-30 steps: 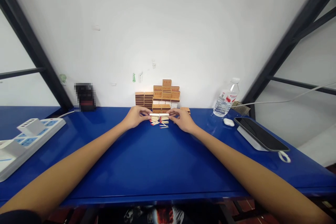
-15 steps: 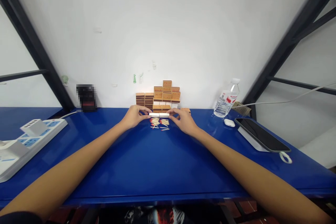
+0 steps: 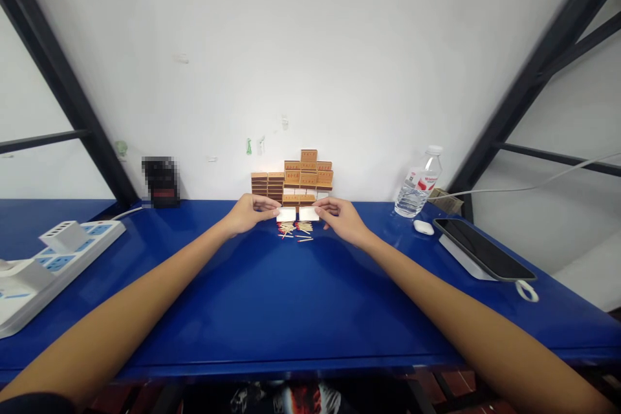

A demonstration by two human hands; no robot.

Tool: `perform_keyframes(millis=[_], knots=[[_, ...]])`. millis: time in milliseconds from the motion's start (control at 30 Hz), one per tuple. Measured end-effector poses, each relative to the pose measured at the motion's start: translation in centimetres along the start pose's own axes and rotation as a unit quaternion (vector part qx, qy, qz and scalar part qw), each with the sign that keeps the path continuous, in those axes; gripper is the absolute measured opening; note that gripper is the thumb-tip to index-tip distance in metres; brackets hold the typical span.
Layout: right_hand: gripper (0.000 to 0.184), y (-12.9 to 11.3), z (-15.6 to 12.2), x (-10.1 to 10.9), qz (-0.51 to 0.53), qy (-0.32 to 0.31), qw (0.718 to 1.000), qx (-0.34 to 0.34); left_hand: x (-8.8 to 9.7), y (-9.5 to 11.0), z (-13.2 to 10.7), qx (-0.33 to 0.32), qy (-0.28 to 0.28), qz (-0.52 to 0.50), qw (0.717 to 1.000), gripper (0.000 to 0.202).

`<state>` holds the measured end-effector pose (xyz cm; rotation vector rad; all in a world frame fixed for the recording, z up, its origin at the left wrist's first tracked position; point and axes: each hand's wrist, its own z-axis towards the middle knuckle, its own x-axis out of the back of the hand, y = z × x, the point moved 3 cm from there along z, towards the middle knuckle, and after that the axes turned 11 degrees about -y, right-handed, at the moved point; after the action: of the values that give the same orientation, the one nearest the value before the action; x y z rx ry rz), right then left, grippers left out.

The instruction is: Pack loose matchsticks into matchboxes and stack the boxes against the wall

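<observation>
My left hand (image 3: 246,214) pinches a white matchbox tray (image 3: 286,214) between thumb and fingers. A second white matchbox tray (image 3: 308,213) is gripped the same way by my right hand (image 3: 341,220). Both trays are tilted, their broad faces toward me, with a narrow gap between them. Just in front, on the blue table, lie two small heaps of red-tipped matches, a left heap (image 3: 286,228) and a right heap (image 3: 304,226). A loose match (image 3: 305,240) lies nearer to me. Stacked matchboxes (image 3: 308,178) stand behind my hands.
At the left lies a white power strip (image 3: 92,247) with plugs. A dark, pixelated object (image 3: 162,181) stands by the wall. To the right are a water bottle (image 3: 419,182), a white earbud case (image 3: 424,228) and a phone (image 3: 482,249) propped on a white block. The blue table (image 3: 291,310) has a front edge near me.
Both trays have tipped so their broad faces now show toward me, and they have moved slightly apart. The match heaps look about the same.
</observation>
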<state>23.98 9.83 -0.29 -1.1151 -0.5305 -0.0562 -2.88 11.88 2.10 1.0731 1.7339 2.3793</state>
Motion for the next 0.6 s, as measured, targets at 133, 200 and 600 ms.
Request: perform_keyframes(millis=[133, 200, 600], knots=[[0.043, 0.4, 0.2, 1.7, 0.015, -0.009, 0.999, -0.033, 1.1, -1.0, -0.1, 0.034, 0.007, -0.046, 0.998, 0.034], [0.043, 0.6, 0.3, 3.2, 0.004, -0.016, 0.998, -0.055, 2.2, -1.5, -0.2, 0.048, 0.014, -0.063, 0.997, 0.033], [0.025, 2.3, -2.2, 15.8, -0.176, -0.122, 0.941, -0.263, 2.4, -0.4, -0.5, 0.087, 0.040, -0.154, 0.983, 0.029]])
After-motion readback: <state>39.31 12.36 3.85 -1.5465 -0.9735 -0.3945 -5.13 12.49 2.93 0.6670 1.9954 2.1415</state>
